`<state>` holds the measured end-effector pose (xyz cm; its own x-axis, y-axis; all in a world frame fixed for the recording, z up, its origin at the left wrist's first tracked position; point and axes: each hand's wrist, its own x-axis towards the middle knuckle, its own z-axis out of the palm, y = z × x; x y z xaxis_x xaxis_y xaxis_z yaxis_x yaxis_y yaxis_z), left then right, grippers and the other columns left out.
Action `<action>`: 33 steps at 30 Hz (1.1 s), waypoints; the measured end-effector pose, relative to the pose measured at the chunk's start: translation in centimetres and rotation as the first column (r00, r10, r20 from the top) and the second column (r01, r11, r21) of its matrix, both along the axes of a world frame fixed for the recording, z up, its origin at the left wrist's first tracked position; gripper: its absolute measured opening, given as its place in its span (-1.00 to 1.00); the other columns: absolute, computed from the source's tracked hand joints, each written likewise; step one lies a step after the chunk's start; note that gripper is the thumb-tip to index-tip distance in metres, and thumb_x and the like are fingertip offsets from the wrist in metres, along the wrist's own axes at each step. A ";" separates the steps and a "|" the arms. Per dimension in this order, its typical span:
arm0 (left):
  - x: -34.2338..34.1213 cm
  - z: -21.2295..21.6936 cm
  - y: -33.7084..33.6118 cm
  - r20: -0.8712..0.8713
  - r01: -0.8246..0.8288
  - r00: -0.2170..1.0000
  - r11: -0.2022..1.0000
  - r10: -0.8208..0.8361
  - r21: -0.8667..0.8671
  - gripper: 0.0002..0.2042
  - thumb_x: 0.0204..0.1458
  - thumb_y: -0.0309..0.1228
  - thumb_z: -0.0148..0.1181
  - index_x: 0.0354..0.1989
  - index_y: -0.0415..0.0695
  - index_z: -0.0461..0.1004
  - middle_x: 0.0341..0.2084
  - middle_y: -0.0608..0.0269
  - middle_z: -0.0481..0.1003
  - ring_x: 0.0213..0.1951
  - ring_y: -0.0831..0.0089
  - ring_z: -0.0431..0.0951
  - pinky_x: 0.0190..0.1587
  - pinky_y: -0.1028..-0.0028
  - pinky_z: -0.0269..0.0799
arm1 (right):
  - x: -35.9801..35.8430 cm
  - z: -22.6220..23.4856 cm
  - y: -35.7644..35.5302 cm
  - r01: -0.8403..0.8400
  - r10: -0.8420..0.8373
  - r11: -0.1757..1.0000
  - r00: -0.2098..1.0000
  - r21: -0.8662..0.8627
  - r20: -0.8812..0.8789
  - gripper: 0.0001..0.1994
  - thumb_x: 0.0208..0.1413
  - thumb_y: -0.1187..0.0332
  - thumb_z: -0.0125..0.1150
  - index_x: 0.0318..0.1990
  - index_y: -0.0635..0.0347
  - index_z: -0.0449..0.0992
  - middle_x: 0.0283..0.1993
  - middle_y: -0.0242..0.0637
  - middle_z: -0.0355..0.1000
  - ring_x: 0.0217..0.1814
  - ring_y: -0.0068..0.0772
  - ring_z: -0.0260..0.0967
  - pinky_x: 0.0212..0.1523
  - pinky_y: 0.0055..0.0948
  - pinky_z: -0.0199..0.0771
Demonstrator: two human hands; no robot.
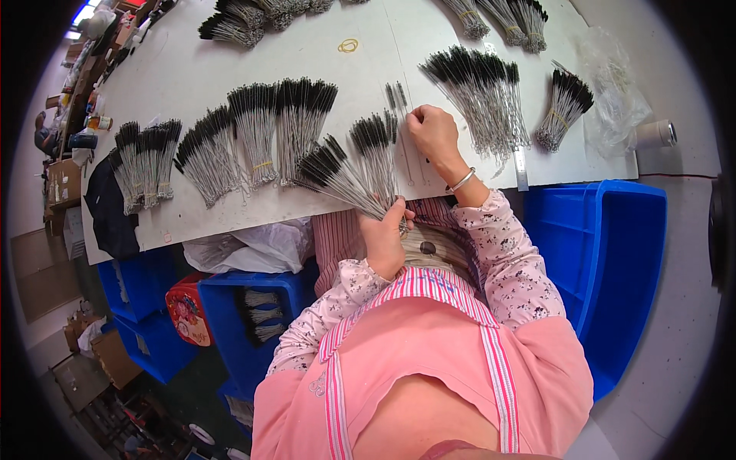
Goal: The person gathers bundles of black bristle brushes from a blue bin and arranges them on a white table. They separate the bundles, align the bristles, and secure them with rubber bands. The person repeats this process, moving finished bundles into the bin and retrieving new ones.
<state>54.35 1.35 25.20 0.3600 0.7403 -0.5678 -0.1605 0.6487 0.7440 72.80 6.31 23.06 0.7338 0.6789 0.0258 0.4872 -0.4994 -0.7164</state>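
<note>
My left hand (pixel 386 236) is wrapped round the wire ends of a fanned bunch of thin brushes (pixel 351 182) at the table's front edge. Their black bristle tips point away from me, and the fan splits into two clumps. Just right of that bunch, my right hand (pixel 435 136) is curled with its fingertips drawn together near the tabletop. Whatever its fingers may hold is hidden. Beside those fingertips, a couple of loose brushes (pixel 396 96) lie with bristles pointing away.
On the white table (pixel 322 57), brush bundles (pixel 255 130) lie at left, more brushes (pixel 483 96) at right, others at the far edge. A steel ruler (pixel 521 170), yellow rubber bands (pixel 348 46) and clear plastic (pixel 613 92) lie there too. Blue bins (pixel 625 261) flank me.
</note>
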 end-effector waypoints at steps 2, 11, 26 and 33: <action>0.0 0.1 -0.1 0.006 -0.005 1.000 1.000 0.005 0.003 -0.81 -0.01 -0.49 0.17 -0.25 -0.14 0.32 -0.60 0.20 0.45 -0.64 0.46 0.40 -0.66 0.56 0.19 | 0.0 0.0 0.1 -0.002 0.002 1.000 1.000 -0.011 0.000 -0.79 -0.05 0.31 0.10 -0.45 0.23 0.60 -0.47 -0.05 0.51 -0.38 -0.02 0.49 -0.29 -0.21 0.48; 0.0 -0.2 -0.2 0.032 -0.023 0.999 0.999 0.022 0.028 -0.80 -0.02 -0.48 0.18 -0.25 -0.14 0.31 -0.60 0.20 0.45 -0.64 0.46 0.39 -0.65 0.56 0.19 | 0.3 -0.3 0.4 -0.022 0.039 0.995 0.982 -0.094 0.182 -0.79 -0.08 0.29 0.12 -0.47 0.25 0.58 -0.48 -0.03 0.50 -0.41 -0.03 0.50 -0.33 -0.18 0.49; 0.3 0.7 -1.1 0.095 0.001 0.995 0.993 -0.013 0.122 -0.77 0.01 -0.62 0.09 -0.19 -0.22 0.22 -0.41 0.20 0.41 -0.53 0.48 0.45 -0.57 0.51 0.36 | -0.8 -0.1 -0.5 -0.101 0.145 0.975 0.964 -0.199 0.221 -0.79 -0.10 0.25 0.18 -0.43 0.21 0.58 -0.43 -0.07 0.50 -0.42 -0.03 0.48 -0.36 -0.21 0.48; 0.4 2.2 1.2 0.135 0.061 0.985 0.944 -0.110 0.324 -0.85 0.08 -0.57 0.06 -0.20 -0.31 0.30 -0.41 0.18 0.44 -0.54 0.54 0.41 -0.51 0.55 0.34 | -0.7 4.2 -6.1 0.289 -0.152 0.777 0.948 0.560 -0.279 -0.90 0.02 0.46 0.18 -0.43 0.31 0.54 -0.56 -0.40 0.43 -0.58 -0.67 0.25 -0.53 -0.64 0.27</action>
